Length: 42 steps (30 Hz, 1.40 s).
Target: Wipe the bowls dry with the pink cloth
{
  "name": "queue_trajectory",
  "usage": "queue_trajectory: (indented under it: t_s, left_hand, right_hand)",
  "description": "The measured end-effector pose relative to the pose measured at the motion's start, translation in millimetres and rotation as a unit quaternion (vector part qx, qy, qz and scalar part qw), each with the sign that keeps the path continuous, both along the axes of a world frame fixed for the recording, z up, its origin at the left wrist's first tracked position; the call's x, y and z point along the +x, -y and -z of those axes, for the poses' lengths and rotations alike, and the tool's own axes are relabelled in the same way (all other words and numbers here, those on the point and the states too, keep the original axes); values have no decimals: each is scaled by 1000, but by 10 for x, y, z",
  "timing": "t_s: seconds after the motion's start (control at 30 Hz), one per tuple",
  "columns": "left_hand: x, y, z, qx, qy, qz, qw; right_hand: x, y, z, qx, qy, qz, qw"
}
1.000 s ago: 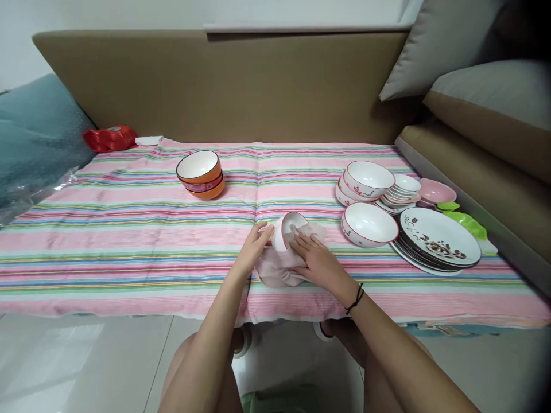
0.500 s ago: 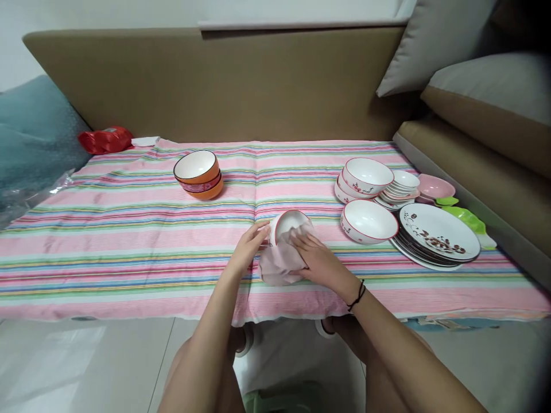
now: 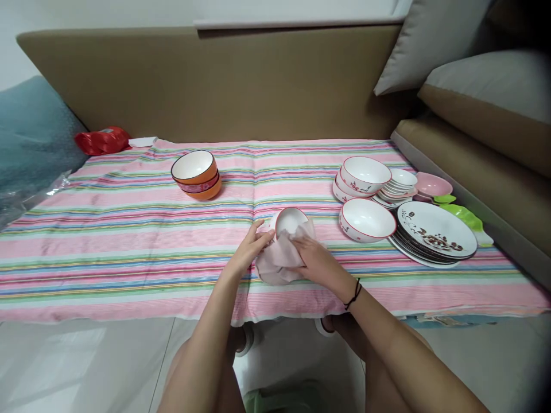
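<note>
Your left hand [image 3: 248, 248] has its grip on the side of the small bowl [image 3: 290, 218], while your right hand [image 3: 317, 259] grips the pale cloth [image 3: 275, 265], bunched inside the rim. The bowl sits tilted between your hands, above the front part of the striped cover [image 3: 129, 241], left of the wide bowl [image 3: 368, 218] and plate stack [image 3: 437, 229].

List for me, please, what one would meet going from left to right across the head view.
Teal cushion, red bundle, orange-and-red bowl stack, left hand, white bowl between the hands, right hand, lone red-rimmed bowl, plate stack.
</note>
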<state>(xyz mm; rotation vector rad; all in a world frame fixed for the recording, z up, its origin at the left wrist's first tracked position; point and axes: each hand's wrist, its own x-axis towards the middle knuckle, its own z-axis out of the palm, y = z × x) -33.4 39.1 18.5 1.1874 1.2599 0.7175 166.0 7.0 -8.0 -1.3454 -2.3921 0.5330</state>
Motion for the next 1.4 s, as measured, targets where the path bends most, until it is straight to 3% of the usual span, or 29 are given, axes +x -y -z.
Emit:
queue_trajectory:
  t_s: [0.1, 0.2, 0.37, 0.43, 0.57, 0.7, 0.77, 0.87, 0.97, 1.07, 1.17, 1.23, 1.4]
  left_hand:
    - [14, 2, -27, 6, 18, 25, 1000]
    - [24, -6, -31, 0, 28, 35, 999]
    - [5, -18, -10, 7, 25, 20, 999]
    - [4, -9, -14, 15, 46, 36, 998]
    - [30, 17, -36, 23, 65, 45, 997]
    - [54, 21, -25, 21, 46, 19, 999]
    - [54, 17, -11, 12, 42, 9, 999]
    - [41, 9, 3, 9, 51, -1, 999]
    - [15, 1, 14, 6, 48, -8, 999]
    - [-11, -2, 30, 4, 61, 10, 998]
    - [-11, 3, 35, 2, 85, 25, 996]
    - [2, 5, 30, -2, 90, 14, 996]
    - [11, -21, 41, -10, 79, -59, 995]
  right_hand:
    - [56, -43, 102, 75, 53, 27, 995]
    - [37, -34, 56, 88, 36, 35, 995]
    - [-57, 53, -111, -7, -43, 13, 999]
    - [-60, 60, -90, -17, -21, -3, 1000]
    - [-25, 9, 14, 65, 68, 21, 995]
    - [-96, -13, -41, 27, 130, 45, 990]
    - [-161, 5, -97, -2, 100, 74, 992]
    - [-203, 40, -132, -6, -47, 123, 991]
    - [-135, 49, -103, -42, -109, 77, 990]
    - [-12, 24, -45, -24, -17, -1, 1000]
    - [52, -5, -11, 49, 70, 6, 996]
    - [28, -8, -31, 48, 89, 8, 995]
    - [-130, 61, -157, -41, -31, 21, 998]
